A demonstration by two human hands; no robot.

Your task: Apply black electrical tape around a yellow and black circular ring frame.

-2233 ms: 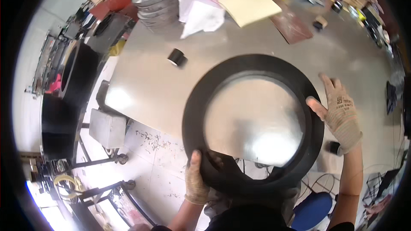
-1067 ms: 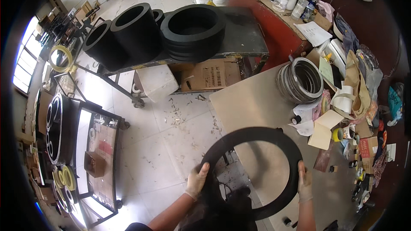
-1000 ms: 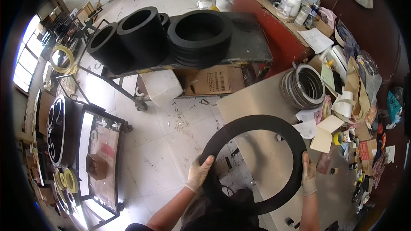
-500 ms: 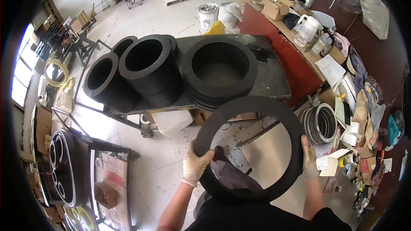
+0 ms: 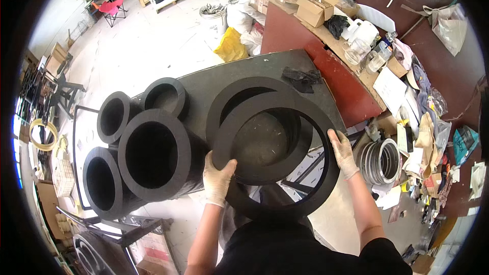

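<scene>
Head view: left hand [image 5: 218,177] and right hand [image 5: 342,153] are gripping ring [image 5: 277,201] (9 and 3 o'clock), hovering above stack [image 5: 239,94], not yet set down.

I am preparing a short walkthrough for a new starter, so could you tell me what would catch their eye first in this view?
First comes the big flat black ring in the middle, gripped at its rim by the gloved left hand and right hand. Just beyond it a stack of similar rings lies on a dark table, with thick black ring stacks to the left. On the right sits a cluttered red bench.
</scene>
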